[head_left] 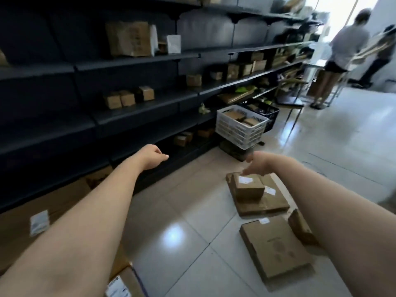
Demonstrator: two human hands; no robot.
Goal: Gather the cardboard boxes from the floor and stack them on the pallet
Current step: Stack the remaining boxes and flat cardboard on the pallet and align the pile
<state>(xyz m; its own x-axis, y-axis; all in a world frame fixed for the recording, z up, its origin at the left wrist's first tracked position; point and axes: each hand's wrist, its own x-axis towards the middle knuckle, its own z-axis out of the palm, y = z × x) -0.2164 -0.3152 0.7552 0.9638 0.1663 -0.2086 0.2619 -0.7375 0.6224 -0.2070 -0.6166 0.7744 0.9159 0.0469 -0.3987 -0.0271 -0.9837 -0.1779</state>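
Observation:
A small brown box [249, 186] with a white label sits on a wide flat box [272, 203] on the tiled floor. My right hand [258, 163] hovers just above the small box's far end, fingers spread, holding nothing. My left hand [152, 156] reaches forward over the floor by the shelf base, fingers loosely curled and empty. Closer to me lies another flat box [274, 247], with a small box [300, 227] partly hidden behind my right forearm. Large cardboard boxes [53, 209] are stacked at lower left; I cannot see the pallet.
Dark shelving [128, 112] with small boxes runs along the left. A white crate [240, 127] and a black crate [266, 112] stand at the shelf's foot. A black chair [289, 99] and two people [340, 54] are at the far right.

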